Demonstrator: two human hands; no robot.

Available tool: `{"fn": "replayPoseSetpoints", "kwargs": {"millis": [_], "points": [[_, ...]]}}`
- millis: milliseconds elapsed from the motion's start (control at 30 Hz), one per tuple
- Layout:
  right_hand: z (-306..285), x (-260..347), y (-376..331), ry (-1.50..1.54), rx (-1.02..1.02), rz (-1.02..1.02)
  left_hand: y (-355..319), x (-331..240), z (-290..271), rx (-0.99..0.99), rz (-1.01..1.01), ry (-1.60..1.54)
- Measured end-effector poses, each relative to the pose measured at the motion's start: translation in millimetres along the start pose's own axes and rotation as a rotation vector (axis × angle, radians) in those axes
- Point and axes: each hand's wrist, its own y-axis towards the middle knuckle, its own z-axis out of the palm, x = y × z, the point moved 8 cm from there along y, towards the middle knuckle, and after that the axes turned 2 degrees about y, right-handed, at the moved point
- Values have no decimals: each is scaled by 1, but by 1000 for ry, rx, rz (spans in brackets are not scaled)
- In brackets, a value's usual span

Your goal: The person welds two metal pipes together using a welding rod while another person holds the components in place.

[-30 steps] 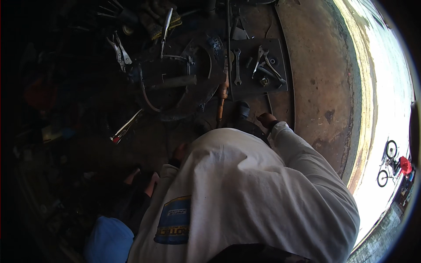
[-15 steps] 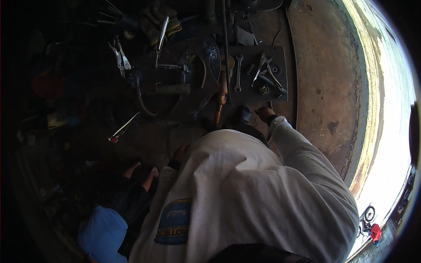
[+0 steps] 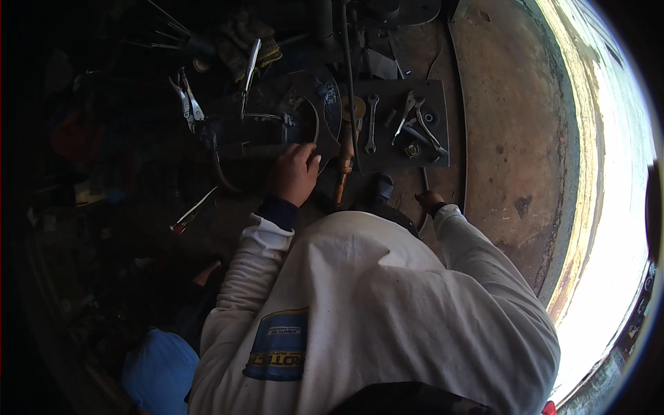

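Observation:
My left hand (image 3: 296,173) is over the near edge of a dark curved metal plate (image 3: 330,142), fingers loosely bent and thumb apart, with no object visible in it. Whether it touches the plate I cannot tell. My right hand (image 3: 430,199) hangs low to the right, its fingers curled beside a thin bar (image 3: 425,180); what it holds, if anything, is hidden. An orange angle grinder (image 3: 346,158) lies between the plate and a small dark tabletop (image 3: 437,124). On that top are a wrench (image 3: 372,124) and locking pliers (image 3: 404,119).
More locking pliers (image 3: 185,102) grip the work at the left, and another pair (image 3: 250,77) stands at its back. Gloves (image 3: 238,48) lie behind. A black cable (image 3: 347,69) hangs across the grinder. Lower left, another person in a blue head covering (image 3: 160,370) is close by.
My left hand has come up from beside my body to over the metal plate, hiding part of a pipe. The right hand has drawn slightly back and right.

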Motion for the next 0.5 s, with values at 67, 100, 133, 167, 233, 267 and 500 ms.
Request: {"fn": "replayPoseSetpoints", "kwargs": {"millis": [67,100,133,167,233,267,500], "points": [[6,-18,2,-22,-11,-40,20,-7,7,6,-5,49],[1,-14,1,-19,-31,-31,25,-4,13,11,-51,108],[0,-15,0,132,-26,100,29,-7,15,3,-33,101],[-2,-19,-6,285,-19,226,30,-1,18,47,-82,175],[10,-32,6,141,-167,48,45,-2,26,85,-76,229],[10,-29,10,-21,-276,-143,52,2,37,113,-76,269],[-22,-6,-13,363,-98,270,45,9,38,160,-168,368]]}}
